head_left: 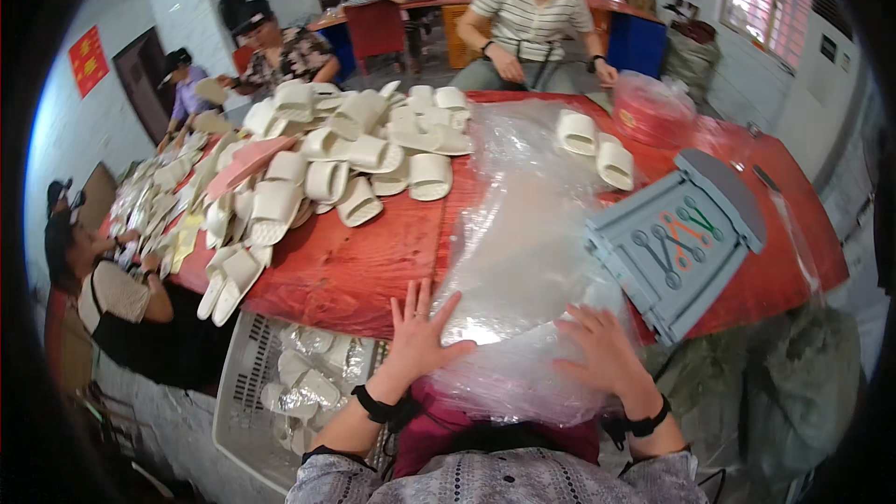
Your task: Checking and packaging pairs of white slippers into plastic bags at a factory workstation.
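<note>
My left hand point(422, 341) is open with fingers spread, at the left edge of a stack of clear plastic bags point(527, 233) on the red table. My right hand point(602, 350) rests on the near part of that plastic, its fingers apart and holding nothing. The bags reach from the table's near edge toward its far side. A grey plastic frame-like piece point(630, 261) with dark, orange and green shapes leans across their right side. Two cream slippers point(597, 149) lie at the far right of the plastic.
Cream slippers point(364, 145) are heaped to the left, with a pink slipper point(247, 166) among them. Below the edge stands a pale crate point(233, 401) holding bagged slippers point(308, 383). A red plastic bundle point(653, 110) sits at far right. A person point(537, 23) faces me; others work leftward.
</note>
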### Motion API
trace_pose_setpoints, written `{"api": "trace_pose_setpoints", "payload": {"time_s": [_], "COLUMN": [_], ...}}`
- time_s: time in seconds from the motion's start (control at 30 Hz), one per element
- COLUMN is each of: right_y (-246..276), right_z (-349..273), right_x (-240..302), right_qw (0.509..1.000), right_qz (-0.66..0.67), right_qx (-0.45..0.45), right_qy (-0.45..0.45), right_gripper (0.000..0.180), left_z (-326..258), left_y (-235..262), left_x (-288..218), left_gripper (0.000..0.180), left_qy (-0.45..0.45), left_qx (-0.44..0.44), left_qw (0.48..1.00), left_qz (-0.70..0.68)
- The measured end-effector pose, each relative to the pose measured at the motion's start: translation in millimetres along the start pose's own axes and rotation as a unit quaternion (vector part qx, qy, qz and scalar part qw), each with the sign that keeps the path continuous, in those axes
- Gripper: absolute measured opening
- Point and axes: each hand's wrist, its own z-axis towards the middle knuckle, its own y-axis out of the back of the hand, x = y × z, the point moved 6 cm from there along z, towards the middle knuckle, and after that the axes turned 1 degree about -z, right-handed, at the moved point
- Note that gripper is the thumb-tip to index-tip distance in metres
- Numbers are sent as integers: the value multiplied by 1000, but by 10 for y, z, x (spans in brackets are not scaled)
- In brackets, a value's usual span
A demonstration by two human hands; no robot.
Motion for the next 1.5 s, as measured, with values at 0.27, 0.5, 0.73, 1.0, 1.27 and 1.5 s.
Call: {"api": "trace_pose_setpoints", "payload": {"time_s": [0.27,0.5,0.73,1.0,1.27,1.5], "right_y": [-378,-389,-372,-267,-229,-327], "right_z": [-176,-180,-152,-154,-142,-98], "right_x": [27,42,118,99,48,98], "right_qw": [1000,999,998,997,997,998], "right_qz": [-2,19,-2,12,23,30], "right_qx": [6,-16,-26,-27,-6,-4], "right_qy": [-13,-38,-55,-73,-67,-51], "right_gripper": [67,67,66,63,63,63], "left_z": [-113,-280,-1177,-1258,-1089,-1879], "left_y": [178,956,1034,963,975,1129], "left_x": [518,2282,4393,5671,5927,5356], "left_gripper": [69,75,102,24,35,38], "left_qy": [-29,233,592,389,456,411], "left_qx": [-25,-338,-341,-365,-388,-531], "left_qw": [989,911,730,674,653,623], "left_qz": [-146,-44,3,-510,-463,-401]}}
